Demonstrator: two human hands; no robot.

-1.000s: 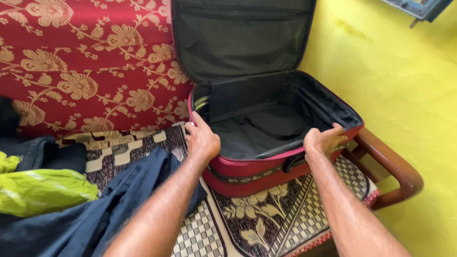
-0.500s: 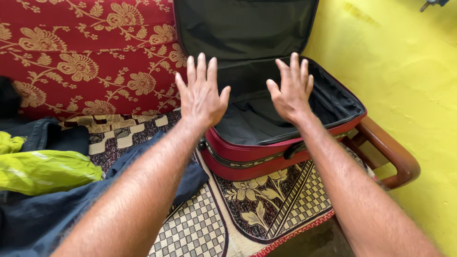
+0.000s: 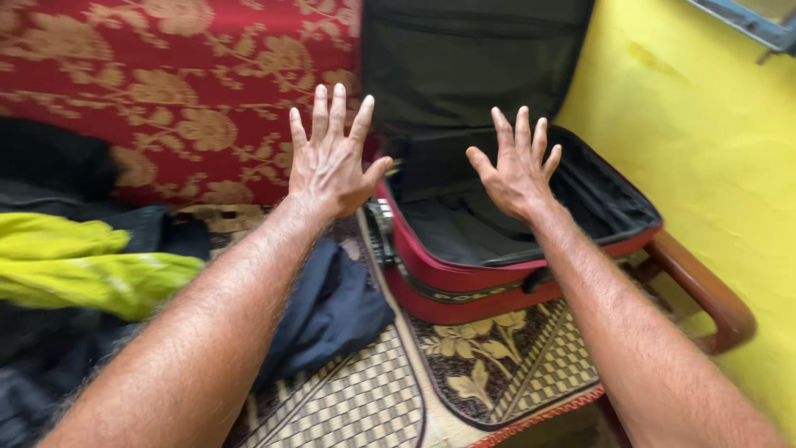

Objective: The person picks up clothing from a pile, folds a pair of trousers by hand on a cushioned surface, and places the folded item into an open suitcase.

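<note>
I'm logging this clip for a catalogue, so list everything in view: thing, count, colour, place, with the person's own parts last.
suitcase: one, red shell with dark lining, open, nothing seen inside, on the seat beside the yellow wall
suitcase lid: one, dark lining, raised against the backrest
sofa backrest: one, red with gold flowers, behind the seat
seat cover: one, brown and cream, checked and floral, under the suitcase
wooden armrest: one, brown, right of the suitcase
dark blue garment: one, crumpled, left of the suitcase
yellow-green garment: one, far left, on dark clothes
wall: one, yellow, right
left hand: one, fingers spread, raised, holding nothing
right hand: one, fingers spread, raised over the suitcase, holding nothing
</note>
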